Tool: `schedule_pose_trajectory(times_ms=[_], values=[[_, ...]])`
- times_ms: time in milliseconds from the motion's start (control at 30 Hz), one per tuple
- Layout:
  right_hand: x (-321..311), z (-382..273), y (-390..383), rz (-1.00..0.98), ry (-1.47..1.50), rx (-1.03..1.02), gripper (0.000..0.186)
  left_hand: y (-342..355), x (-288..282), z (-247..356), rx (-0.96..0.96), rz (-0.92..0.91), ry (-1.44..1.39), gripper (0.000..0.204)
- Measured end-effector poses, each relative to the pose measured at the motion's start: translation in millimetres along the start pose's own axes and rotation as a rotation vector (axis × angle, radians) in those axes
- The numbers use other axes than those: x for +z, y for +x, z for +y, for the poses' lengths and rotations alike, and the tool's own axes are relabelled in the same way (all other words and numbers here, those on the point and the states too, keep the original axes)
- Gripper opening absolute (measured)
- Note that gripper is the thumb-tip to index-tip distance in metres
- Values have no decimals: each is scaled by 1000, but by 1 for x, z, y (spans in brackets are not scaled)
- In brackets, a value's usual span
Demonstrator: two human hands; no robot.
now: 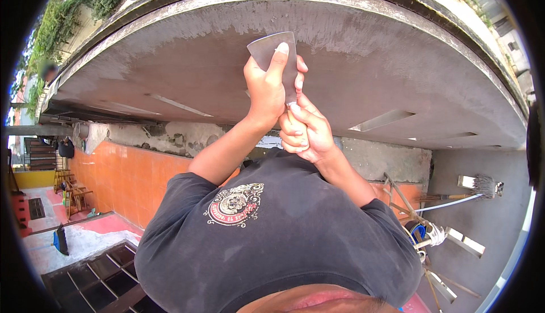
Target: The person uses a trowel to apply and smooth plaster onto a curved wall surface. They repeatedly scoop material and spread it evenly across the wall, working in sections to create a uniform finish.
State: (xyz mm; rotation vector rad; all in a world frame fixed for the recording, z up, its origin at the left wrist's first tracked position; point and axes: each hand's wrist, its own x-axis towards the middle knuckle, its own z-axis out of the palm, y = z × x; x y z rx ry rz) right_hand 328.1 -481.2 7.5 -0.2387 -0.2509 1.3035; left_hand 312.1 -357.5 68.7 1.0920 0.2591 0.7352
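Observation:
A putty knife [264, 48] with a wide grey metal blade is held up in front of my chest, its broad edge pointing away from me. My left hand [265, 88] pinches the blade, thumb laid on its face and fingertips showing past its right side. Below it, my right hand [309, 130] is closed around the handle, which is mostly hidden by the fingers. Just beyond the blade stretches a grey plastered wall [187, 66], smooth in most parts, with lighter, rougher patches along its upper edge. I cannot tell whether the blade touches it.
Slot openings [383, 120] cut through the wall. At right are a bristle brush [486, 186], several wooden sticks [399, 198] and white cord [436, 236]. An orange tiled surface [122, 174] runs to the left, with wooden chairs [74, 193] and a dark-framed grid [99, 276] farther off.

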Motion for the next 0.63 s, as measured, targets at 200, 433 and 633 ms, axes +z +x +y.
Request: schedule_pose_trajectory(times_ms=[200, 433, 633], values=[[0, 1, -3, -13, 11, -11, 39, -5, 3, -1, -56, 40, 25, 20], [7, -4, 0, 14, -44, -10, 31, 0, 2, 2, 17, 17, -35, 21], [17, -16, 15, -78, -128, -33, 41, 14, 3, 15, 110, -45, -68, 23]])
